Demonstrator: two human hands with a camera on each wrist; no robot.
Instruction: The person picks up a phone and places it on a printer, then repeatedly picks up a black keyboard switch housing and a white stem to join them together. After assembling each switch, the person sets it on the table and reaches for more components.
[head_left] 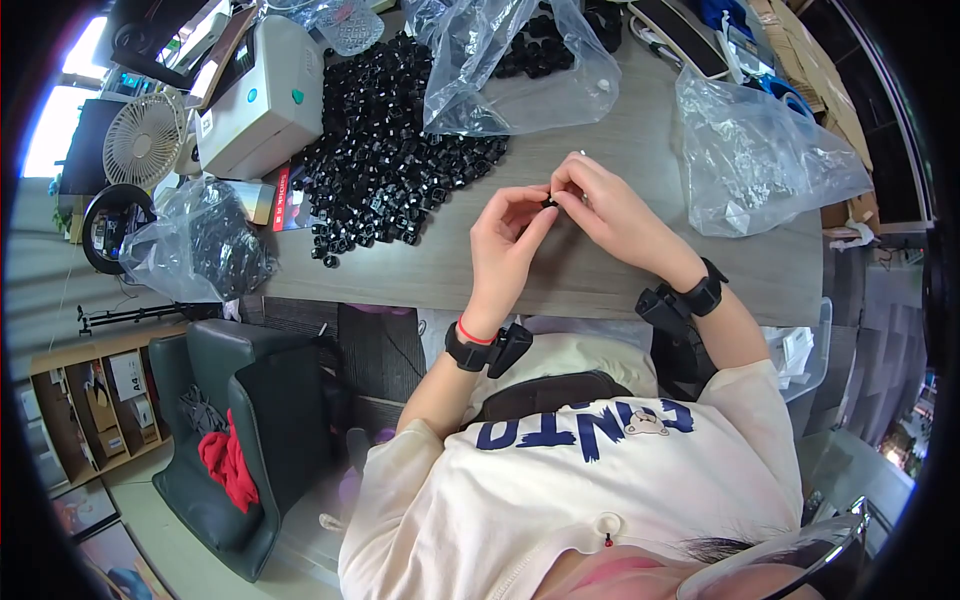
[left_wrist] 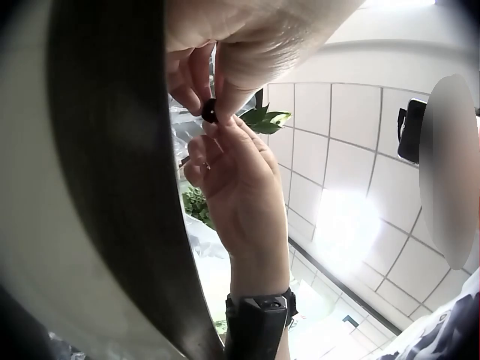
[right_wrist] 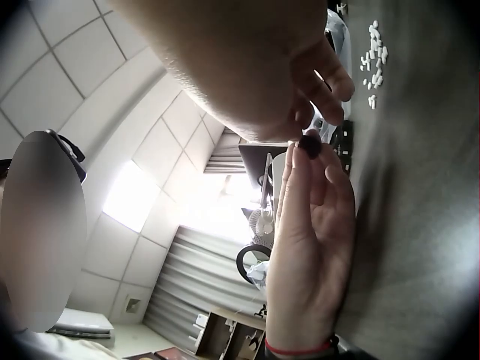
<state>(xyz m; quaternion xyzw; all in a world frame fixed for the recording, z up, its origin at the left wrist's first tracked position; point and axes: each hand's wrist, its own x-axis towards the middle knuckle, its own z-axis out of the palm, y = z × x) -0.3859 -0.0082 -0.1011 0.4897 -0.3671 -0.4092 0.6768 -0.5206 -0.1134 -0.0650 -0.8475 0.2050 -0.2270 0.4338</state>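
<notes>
Just above the table's front part, a small black piece (head_left: 549,202) is pinched by my left hand (head_left: 505,235) between thumb and fingers. From the other side, the thumb and index finger of my right hand (head_left: 608,212) pinch the same piece. In the left wrist view the piece (left_wrist: 210,111) looks round and dark, with a pale dot, between the left hand (left_wrist: 259,52) and the right hand (left_wrist: 247,195). The right wrist view shows the piece (right_wrist: 309,145) at the fingertips of the left hand (right_wrist: 307,255), beside the right hand (right_wrist: 240,75).
A large pile of black pieces (head_left: 380,150) spreads left of the hands. Clear plastic bags (head_left: 465,95) lie behind it, with another bag (head_left: 750,160) at the right. A white box (head_left: 270,105) stands left. Small white pieces (right_wrist: 375,56) lie on the grey table (head_left: 640,150).
</notes>
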